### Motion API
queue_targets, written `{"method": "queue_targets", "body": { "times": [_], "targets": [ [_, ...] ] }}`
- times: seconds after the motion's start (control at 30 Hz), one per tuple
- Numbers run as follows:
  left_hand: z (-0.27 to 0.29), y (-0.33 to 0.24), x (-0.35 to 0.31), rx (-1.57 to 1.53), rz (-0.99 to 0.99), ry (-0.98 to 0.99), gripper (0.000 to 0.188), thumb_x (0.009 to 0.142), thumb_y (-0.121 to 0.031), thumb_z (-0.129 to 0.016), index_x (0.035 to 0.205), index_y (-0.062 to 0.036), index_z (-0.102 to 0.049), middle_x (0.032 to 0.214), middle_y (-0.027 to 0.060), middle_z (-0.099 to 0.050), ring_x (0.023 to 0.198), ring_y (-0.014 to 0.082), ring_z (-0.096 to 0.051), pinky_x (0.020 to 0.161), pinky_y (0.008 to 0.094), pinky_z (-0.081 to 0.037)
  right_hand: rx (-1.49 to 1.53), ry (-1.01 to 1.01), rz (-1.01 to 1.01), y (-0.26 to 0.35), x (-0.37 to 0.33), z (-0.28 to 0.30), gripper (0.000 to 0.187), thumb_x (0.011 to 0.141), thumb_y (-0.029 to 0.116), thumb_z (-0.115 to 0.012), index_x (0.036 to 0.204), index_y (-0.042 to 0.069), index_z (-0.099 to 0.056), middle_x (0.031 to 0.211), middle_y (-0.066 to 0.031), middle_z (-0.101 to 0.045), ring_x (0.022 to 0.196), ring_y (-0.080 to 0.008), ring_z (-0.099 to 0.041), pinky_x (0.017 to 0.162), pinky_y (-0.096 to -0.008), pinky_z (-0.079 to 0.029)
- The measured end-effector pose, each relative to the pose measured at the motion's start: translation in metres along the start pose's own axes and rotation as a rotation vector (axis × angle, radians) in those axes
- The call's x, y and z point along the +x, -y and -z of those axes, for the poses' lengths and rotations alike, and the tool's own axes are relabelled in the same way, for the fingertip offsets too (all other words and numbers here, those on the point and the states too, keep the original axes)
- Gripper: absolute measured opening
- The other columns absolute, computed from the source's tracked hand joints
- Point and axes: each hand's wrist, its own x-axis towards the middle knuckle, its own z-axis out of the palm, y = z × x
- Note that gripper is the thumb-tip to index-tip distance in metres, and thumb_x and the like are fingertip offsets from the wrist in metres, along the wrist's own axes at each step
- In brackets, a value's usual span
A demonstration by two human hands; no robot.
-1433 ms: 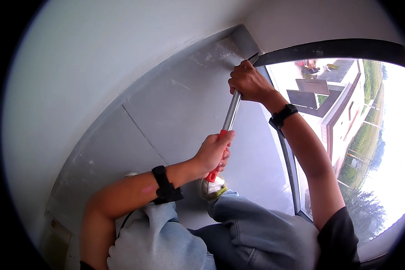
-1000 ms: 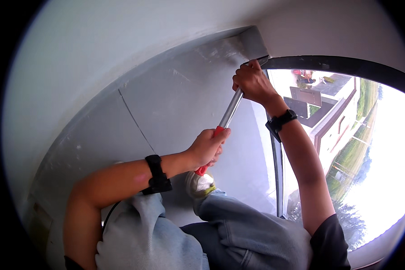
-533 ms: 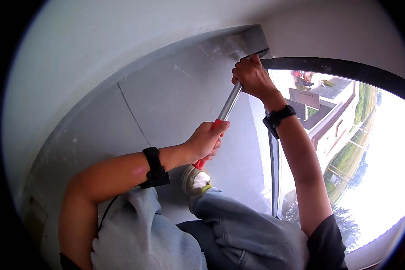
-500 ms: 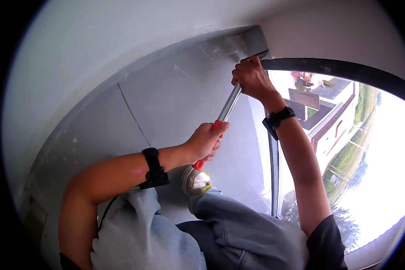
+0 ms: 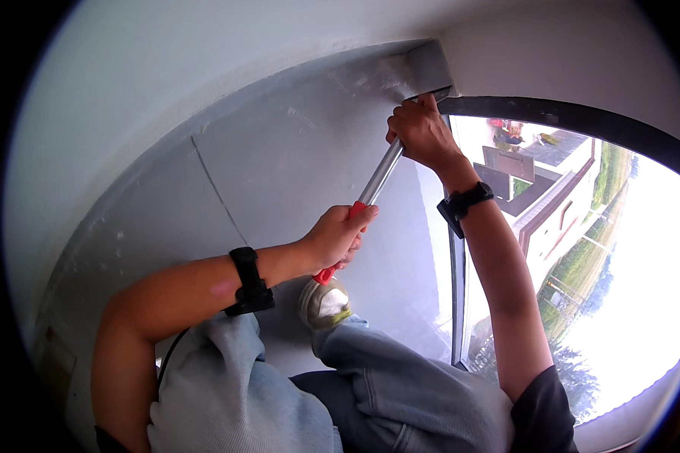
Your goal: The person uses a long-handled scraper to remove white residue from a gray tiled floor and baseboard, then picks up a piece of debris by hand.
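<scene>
A silver metal pole with a red grip (image 5: 384,172) slants from near my feet up toward the far corner. My left hand (image 5: 336,240) is wrapped round the red grip at its near end. Farther up, my right hand (image 5: 421,130) is closed round the pole close to its far end. A thin dark flat head (image 5: 442,93) shows just beyond the right knuckles, by the corner at the wall's foot. My hand covers part of it, so its exact kind cannot be told. Beneath the pole lies a smooth grey floor (image 5: 302,174).
A pale wall (image 5: 128,90) curves along the left and far side. To the right, a dark-framed window (image 5: 551,109) looks out from a height onto buildings and greenery. My shoe (image 5: 326,303) stands just below the red grip. A dark line (image 5: 217,185) crosses the floor.
My left hand and the red grip have shifted slightly left and down in the picture. The right hand and the pole's far end have barely moved; both holds are unchanged.
</scene>
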Motion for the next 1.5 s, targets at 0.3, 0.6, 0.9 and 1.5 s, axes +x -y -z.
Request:
{"method": "queue_targets", "body": {
  "times": [0.3,0.6,0.9,1.5],
  "targets": [
    [-0.001,-0.008,-0.005,0.038,-0.008,-0.031,0.047,0.097,-0.053,-0.053,0.075,-0.0143,-0.039,0.057,-0.0047,-0.038,0.04,0.0061,-0.034,0.039,0.0235,-0.034,0.042,-0.073,0.002,-0.002,0.002,-0.005,0.016,0.067,0.003,-0.075,0.065,0.014,-0.064,0.065,-0.0004,-0.059,0.072,-0.0181,-0.059,0.086,-0.034,-0.035],
    [0.0,-0.009,-0.005,0.068,0.003,-0.046,0.047,0.097,-0.054,-0.053,0.076,-0.014,-0.039,0.057,-0.0045,-0.037,0.04,0.0061,-0.035,0.039,0.0237,-0.033,0.048,-0.096,0.004,-0.002,0.002,-0.004,0.018,0.063,0.0,-0.076,0.065,0.014,-0.065,0.065,-0.0004,-0.059,0.072,-0.0189,-0.059,0.085,-0.0337,-0.036],
    [-0.002,-0.01,-0.001,0.031,0.0,-0.061,0.047,0.096,-0.056,-0.054,0.076,-0.0154,-0.04,0.057,-0.0058,-0.037,0.041,0.0053,-0.035,0.039,0.0232,-0.033,0.028,-0.077,0.026,-0.008,0.008,-0.005,0.016,0.064,0.004,-0.075,0.065,0.016,-0.064,0.065,0.0002,-0.058,0.074,-0.0173,-0.06,0.085,-0.0329,-0.036],
    [0.0,-0.009,-0.002,-0.028,0.055,-0.008,0.043,0.096,-0.052,-0.053,0.076,-0.0162,-0.04,0.055,-0.0056,-0.037,0.04,0.0054,-0.035,0.038,0.0243,-0.033,-0.02,0.083,-0.004,-0.001,0.012,0.003,0.009,0.069,0.01,-0.077,0.068,0.017,-0.071,0.067,0.0015,-0.063,0.077,-0.0153,-0.062,0.087,-0.031,-0.039]
  ]
}}
